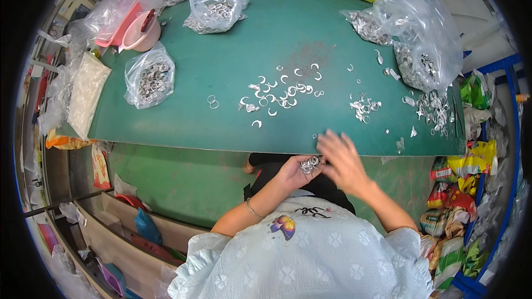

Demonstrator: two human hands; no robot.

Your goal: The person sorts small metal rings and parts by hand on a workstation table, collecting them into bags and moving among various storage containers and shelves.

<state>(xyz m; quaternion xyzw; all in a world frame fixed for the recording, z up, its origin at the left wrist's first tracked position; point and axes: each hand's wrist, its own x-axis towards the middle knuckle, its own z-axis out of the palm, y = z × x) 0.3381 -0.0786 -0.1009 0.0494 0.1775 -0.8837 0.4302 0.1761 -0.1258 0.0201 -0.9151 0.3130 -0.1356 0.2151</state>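
Silver metal rings (310,164) sit bunched in my cupped left hand (296,171), whose grip is closed around them just off the near edge of the green worktop (221,83). My right hand (344,160) is blurred right beside that bunch, fingers spread over it; I cannot tell whether its grip holds anything. More loose rings (282,91) lie scattered on the worktop beyond my hands, and a clear bag of rings (151,77) rests further left.
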